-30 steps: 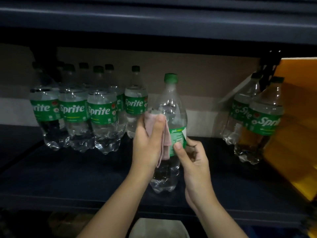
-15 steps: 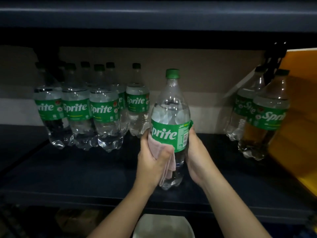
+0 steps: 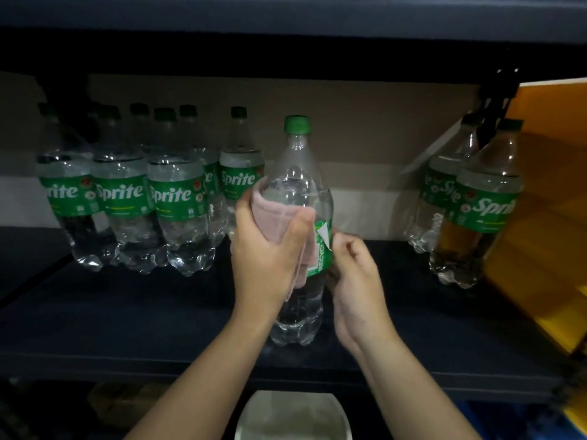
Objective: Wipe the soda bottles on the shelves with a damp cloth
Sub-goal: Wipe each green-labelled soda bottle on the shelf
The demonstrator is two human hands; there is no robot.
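In the middle of the frame, the clear plastic soda bottle with green cap (image 3: 297, 223) stands on the dark shelf (image 3: 127, 312). The left hand (image 3: 266, 249) presses a pink cloth (image 3: 276, 217) round it; the right hand (image 3: 355, 281) curls loosely at the label. A wet bottle may slip and tip toward the row of bottles (image 3: 143, 198) at left.

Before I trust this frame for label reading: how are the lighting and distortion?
Head view: dim overall, deep shadow under the upper shelf; wide-angle bend tilts the side Sprite bottles inward; the held Sprite bottle shows small glints, its label mostly hidden by the pink cloth.
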